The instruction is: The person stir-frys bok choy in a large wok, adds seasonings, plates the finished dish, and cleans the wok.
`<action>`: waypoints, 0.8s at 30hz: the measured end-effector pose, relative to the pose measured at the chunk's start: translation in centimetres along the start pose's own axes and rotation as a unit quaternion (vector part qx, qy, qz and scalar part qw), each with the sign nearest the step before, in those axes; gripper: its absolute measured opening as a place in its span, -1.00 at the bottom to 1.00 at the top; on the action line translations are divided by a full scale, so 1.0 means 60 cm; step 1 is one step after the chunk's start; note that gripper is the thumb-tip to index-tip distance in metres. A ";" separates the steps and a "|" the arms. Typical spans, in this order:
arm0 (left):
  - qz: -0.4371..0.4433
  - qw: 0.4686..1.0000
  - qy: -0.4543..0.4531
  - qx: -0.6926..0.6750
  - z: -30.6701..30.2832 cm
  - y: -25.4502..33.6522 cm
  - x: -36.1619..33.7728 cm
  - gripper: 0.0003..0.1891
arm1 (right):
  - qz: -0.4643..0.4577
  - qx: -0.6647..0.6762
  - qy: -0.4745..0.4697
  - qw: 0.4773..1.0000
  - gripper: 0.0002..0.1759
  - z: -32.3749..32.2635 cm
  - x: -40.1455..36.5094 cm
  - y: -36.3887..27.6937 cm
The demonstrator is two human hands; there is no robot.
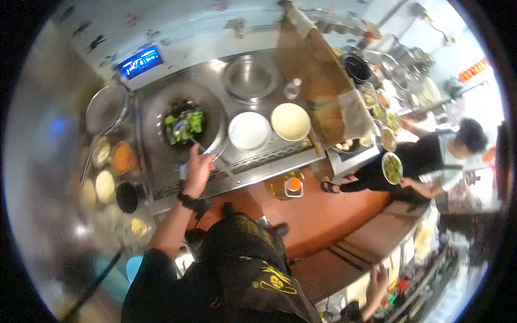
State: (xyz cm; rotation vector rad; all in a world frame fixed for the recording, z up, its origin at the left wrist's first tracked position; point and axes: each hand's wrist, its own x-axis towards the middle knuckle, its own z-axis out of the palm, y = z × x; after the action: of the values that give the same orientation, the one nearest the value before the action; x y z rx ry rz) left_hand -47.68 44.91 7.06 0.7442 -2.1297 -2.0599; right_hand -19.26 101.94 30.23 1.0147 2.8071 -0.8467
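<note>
My left hand (199, 169) is closed around the handle of a metal ladle (180, 127). The ladle's bowl rests among green leafy vegetables (193, 119) in a large dark wok (156, 110) on the stove. Far to the lower right, my right hand (378, 284) is held out with its fingers extended, near a counter crowded with kitchen items. Nothing shows in that hand. Beside the wok stand a white bowl (250, 131) and a pale yellow bowl (291, 121).
A round metal pan (251, 78) sits behind the bowls. Seasoning containers (124, 157) and a strainer (106, 110) are at left. A cardboard partition (312, 64) borders the stove. An oil container (285, 185) stands on the floor. At right, a co-worker holds a plate of food (392, 168).
</note>
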 end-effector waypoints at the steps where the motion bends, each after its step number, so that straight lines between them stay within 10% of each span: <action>1: 0.012 0.999 -0.029 -0.028 -0.018 0.000 0.010 -0.26 | -0.014 -0.017 -0.013 1.000 -0.50 0.037 0.000 -0.090; 8: 0.017 0.999 0.027 -0.043 -0.182 -0.061 -0.043 -0.54 | -0.229 -0.027 -0.239 0.943 -0.57 0.366 0.100 -0.259; 11: 0.020 0.998 0.024 0.062 -0.277 -0.129 -0.010 -0.60 | -0.186 -0.023 -0.396 0.899 -0.47 0.557 0.151 -0.306; 13: 0.014 0.996 0.081 0.038 -0.289 -0.099 -0.028 -0.61 | -0.316 -0.033 -0.341 0.885 -0.25 0.562 0.146 -0.379; 17: 0.076 0.968 0.213 0.108 -0.290 -0.040 -0.044 -0.58 | -0.447 0.055 -0.335 0.827 -0.47 0.740 0.152 -0.406; 21: -0.184 0.946 0.228 0.139 -0.276 -0.065 -0.064 -0.65 | -0.474 0.015 -0.358 0.804 -0.28 0.816 0.164 -0.441; 24: -0.261 0.963 -0.063 0.008 -0.331 -0.171 -0.043 -0.61 | -0.493 0.064 -0.237 0.834 -0.40 0.833 0.162 -0.440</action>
State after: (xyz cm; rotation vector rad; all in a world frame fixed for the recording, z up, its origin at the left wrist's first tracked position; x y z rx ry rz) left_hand -34.81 27.97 -0.31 1.3315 -2.1930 -2.3851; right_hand -49.93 65.43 -1.67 -0.7105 2.6823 -1.1170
